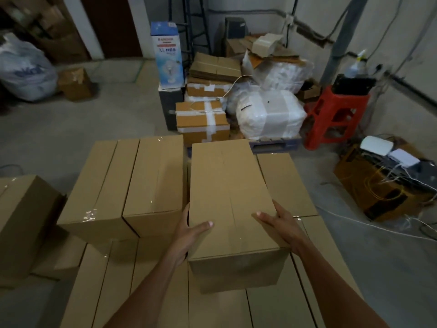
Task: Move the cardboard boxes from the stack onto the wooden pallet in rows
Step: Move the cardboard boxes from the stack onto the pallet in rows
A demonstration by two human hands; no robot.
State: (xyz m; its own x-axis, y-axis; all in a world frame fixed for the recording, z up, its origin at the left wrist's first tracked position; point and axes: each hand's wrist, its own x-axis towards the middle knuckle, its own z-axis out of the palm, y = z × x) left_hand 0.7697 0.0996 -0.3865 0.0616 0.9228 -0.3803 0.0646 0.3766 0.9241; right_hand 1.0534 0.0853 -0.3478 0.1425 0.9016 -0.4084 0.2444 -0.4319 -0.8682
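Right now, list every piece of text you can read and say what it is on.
"XL NE": tall blue and white box; its last character and smaller print are blurred.
Blue lettering on the plastic bag: too blurred to read.
No print visible on the held cardboard box.

The grey concrete floor [106, 119] carries a red stool [335, 114] by the far wall. Just left of the stool, a dark pallet [276, 144] lies flat under white wrapped bundles [269, 114]. Right of the stool and nearer the camera sits an open brown carton [378, 192] full of cables. Far to the stool's left, a small taped box [74, 84] stands beside a bulging white sack [23, 69]. Plain cardboard boxes [151, 181], left of the stool and nearer, hide whatever bears them.
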